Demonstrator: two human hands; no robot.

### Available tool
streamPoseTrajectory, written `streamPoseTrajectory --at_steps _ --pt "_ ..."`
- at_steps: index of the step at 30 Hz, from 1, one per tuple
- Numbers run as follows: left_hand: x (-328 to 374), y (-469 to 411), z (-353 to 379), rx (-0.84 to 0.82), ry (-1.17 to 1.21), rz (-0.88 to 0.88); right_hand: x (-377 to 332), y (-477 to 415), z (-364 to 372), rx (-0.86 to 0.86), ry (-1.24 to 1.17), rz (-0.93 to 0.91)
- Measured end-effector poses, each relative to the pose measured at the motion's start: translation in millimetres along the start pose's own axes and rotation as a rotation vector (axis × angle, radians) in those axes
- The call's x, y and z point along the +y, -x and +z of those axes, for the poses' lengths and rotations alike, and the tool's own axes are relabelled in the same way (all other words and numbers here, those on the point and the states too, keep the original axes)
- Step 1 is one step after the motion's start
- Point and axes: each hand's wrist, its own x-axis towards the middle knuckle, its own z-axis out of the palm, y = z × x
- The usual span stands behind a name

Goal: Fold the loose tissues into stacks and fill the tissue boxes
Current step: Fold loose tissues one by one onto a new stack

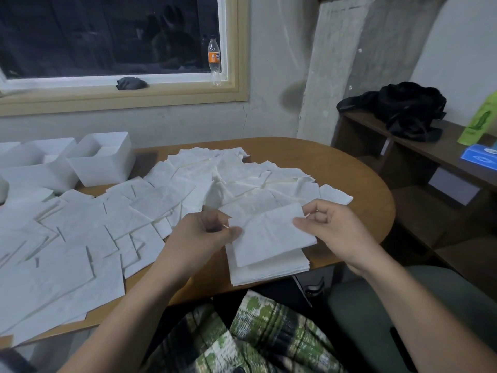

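Note:
A folded white tissue (269,232) hangs just above a neat stack of folded tissues (271,270) at the table's near edge. My left hand (207,232) pinches the tissue's left edge. Its right edge is pinched by my right hand (328,224). Loose white tissues (107,224) lie spread over most of the wooden table (357,179), from the near left to the far middle. White open tissue boxes (105,168) stand at the far left; the nearest one holds some tissues.
A plastic bottle (214,60) and a dark cloth (131,83) sit on the window sill. A low wooden shelf (419,146) at the right carries a black bag (403,109), a green packet (481,122) and a blue box (481,157). My lap is below the table edge.

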Motion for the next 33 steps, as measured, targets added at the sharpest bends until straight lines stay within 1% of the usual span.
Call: streamPoseTrajectory --at_steps 3,8,10,13,19,21,25,30,33 --pt "-7.8 0.3 -2.7 -0.067 -0.059 -0.035 7.5 3.0 0.9 -0.028 0.045 0.045" --pt "-11.0 0.8 -5.4 -0.121 -0.191 -0.074 15.9 6.8 2.6 -0.087 0.107 0.089" --pt "-11.9 0.1 -4.6 -0.116 -0.28 -0.068 16.0 6.9 4.6 -0.101 0.143 0.101" --pt "-13.9 -2.5 -3.6 -0.094 -0.391 -0.058 17.7 4.8 7.3 -0.078 0.198 0.105" --pt "-13.9 0.0 -2.2 -0.048 -0.459 -0.05 20.7 3.6 8.8 -0.04 0.33 0.079" --pt "-15.1 -1.3 -2.7 -0.015 -0.479 -0.034 18.5 1.1 6.2 0.002 0.418 0.055" --pt "-18.4 -2.0 1.1 0.051 -0.482 0.041 18.2 -20.4 -6.3 0.131 0.642 -0.052" --pt "-24.7 -0.7 7.3 0.113 -0.444 0.129 21.4 -58.8 -19.6 0.181 0.893 -0.18" --pt "-26.5 0.1 8.4 0.136 -0.428 0.156 20.4 -79.1 -24.7 0.16 0.97 -0.207"
